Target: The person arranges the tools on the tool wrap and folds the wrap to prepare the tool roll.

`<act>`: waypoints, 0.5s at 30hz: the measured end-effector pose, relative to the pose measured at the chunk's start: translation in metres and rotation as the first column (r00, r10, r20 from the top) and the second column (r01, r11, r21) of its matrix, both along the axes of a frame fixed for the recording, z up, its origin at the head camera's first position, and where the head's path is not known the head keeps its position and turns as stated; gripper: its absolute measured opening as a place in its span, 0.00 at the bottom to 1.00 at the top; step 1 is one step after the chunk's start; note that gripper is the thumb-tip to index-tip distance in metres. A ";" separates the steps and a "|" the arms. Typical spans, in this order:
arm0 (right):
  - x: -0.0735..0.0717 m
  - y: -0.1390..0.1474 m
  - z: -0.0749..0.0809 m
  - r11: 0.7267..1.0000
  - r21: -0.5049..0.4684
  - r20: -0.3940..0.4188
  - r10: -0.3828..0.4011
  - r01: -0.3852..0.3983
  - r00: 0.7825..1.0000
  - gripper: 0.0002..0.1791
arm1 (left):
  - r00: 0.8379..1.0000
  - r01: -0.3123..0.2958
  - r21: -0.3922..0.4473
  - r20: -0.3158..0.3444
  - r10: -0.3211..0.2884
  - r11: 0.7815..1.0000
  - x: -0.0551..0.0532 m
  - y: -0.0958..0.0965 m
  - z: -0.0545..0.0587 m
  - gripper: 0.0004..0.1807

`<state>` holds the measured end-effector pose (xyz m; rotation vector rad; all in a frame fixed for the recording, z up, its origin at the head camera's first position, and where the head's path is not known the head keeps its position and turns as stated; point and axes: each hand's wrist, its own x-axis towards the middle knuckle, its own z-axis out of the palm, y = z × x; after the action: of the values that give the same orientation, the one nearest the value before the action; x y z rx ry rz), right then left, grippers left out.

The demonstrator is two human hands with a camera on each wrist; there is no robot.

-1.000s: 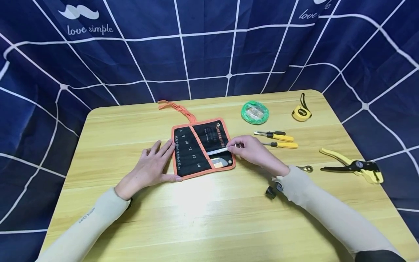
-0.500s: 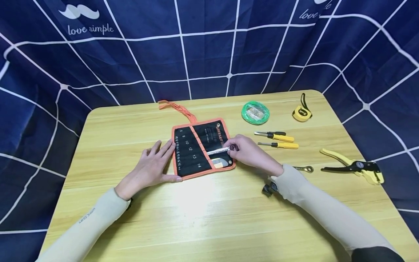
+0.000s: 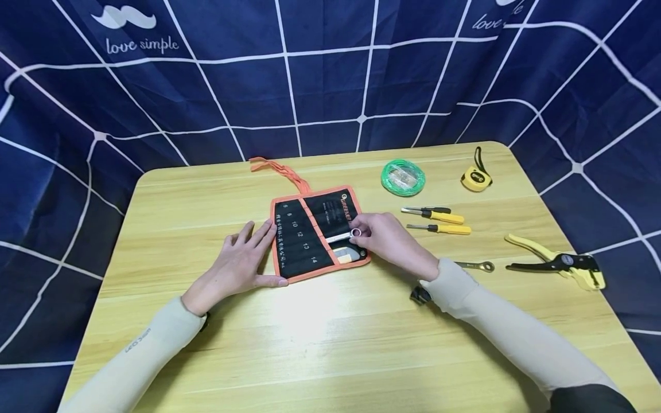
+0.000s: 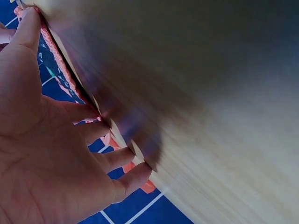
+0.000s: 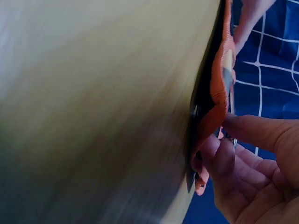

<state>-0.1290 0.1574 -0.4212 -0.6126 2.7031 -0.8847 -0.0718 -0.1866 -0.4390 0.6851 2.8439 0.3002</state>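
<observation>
A black tool pouch (image 3: 289,259) with orange trim and printed numbers lies spread on the table. My left hand (image 3: 237,261) rests on its left edge, fingers extended and thumb at the near corner; the left wrist view shows those fingers (image 4: 117,158) along the orange border. With thumb and fingers, my right hand (image 3: 389,236) pinches a silver wrench (image 3: 338,237) near its ring end. The wrench's other end is hidden in a pocket slot. Beside it, a grey and cream flat piece (image 3: 348,255) sticks out of another slot. The right fingers (image 5: 224,161) are close by the pouch's rim.
Right of the pouch lie yellow-handled screwdrivers (image 3: 449,229) and another wrench (image 3: 485,266), partly behind the right arm. Yellow and black wire strippers (image 3: 565,261) lie farther right. A green wire coil (image 3: 403,178) and yellow tape measure (image 3: 476,179) are at the back.
My right hand has moved a little to the left, and the wrench has slid deeper into the pouch slot. My left hand has stayed in place.
</observation>
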 end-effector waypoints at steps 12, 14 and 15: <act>-0.007 -0.011 -0.007 0.998 0.044 0.003 0.051 -0.051 0.999 0.10 | 1.000 -0.002 -0.006 0.004 0.002 1.000 -0.001 -0.002 -0.001 0.68; -0.007 -0.012 -0.007 0.998 0.046 0.014 0.050 -0.050 0.999 0.09 | 1.000 0.001 -0.006 0.001 -0.001 1.000 -0.001 -0.002 -0.001 0.68; -0.008 -0.012 -0.007 0.998 0.045 0.024 0.048 -0.049 0.999 0.08 | 1.000 0.003 -0.004 -0.004 -0.003 1.000 0.000 -0.002 0.000 0.68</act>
<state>-0.1368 0.1454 -0.4284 -0.6511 2.6687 -0.8111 -0.0723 -0.1885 -0.4390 0.6897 2.8461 0.2927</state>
